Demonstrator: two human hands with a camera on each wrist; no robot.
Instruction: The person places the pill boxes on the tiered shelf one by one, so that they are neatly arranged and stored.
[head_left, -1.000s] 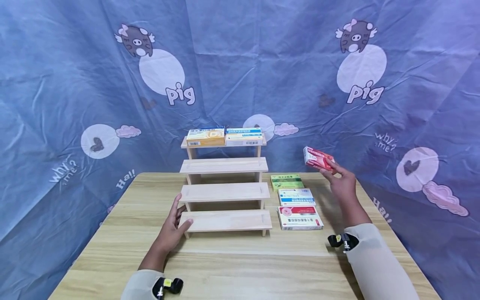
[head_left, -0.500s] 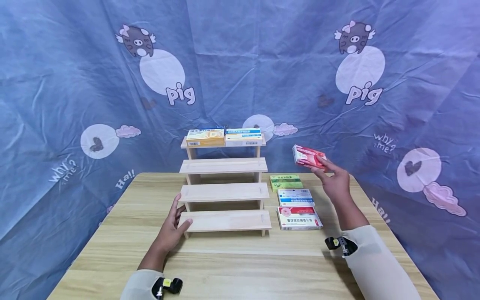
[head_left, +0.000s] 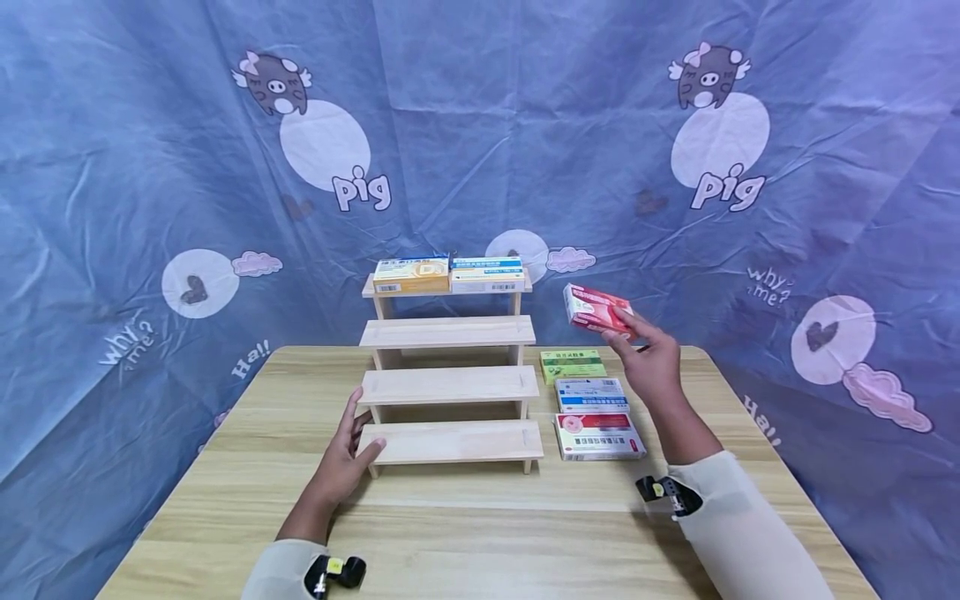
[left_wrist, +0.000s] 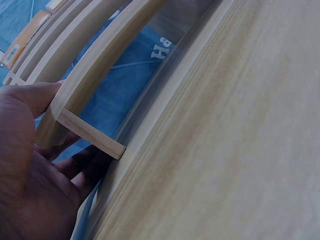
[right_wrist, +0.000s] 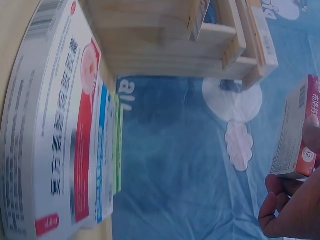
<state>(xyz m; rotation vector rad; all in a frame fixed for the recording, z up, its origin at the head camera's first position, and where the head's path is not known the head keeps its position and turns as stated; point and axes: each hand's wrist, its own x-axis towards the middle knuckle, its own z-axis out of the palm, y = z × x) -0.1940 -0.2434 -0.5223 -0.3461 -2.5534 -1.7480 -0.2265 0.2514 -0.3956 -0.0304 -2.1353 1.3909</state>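
In the head view, my right hand (head_left: pixel 654 360) pinches a red-and-white medicine box (head_left: pixel 597 308) by its right end. The box is held in the air, right of the top tier of a wooden step shelf (head_left: pixel 450 383). The right wrist view shows the printed side of this box (right_wrist: pixel 291 132), with thumb and fingers at its near end. My left hand (head_left: pixel 347 457) grips the left end of the shelf's lowest tier. Its thumb lies on the board, while the other fingers reach around the side and partly under it (left_wrist: pixel 42 165).
A yellow-and-white box (head_left: pixel 411 275) and a blue-and-white box (head_left: pixel 487 275) sit on the top tier. Right of the shelf, a green box (head_left: pixel 573 365), another blue-and-white box (head_left: pixel 592 395) and a white-and-red box (head_left: pixel 600 437) lie in a column on the table (head_left: pixel 465 542). Blue cloth (head_left: pixel 480 150) hangs behind.
My right hand has carried the red-and-white medicine box leftward, toward the shelf, and slightly up. The left hand has stayed at the shelf's end.
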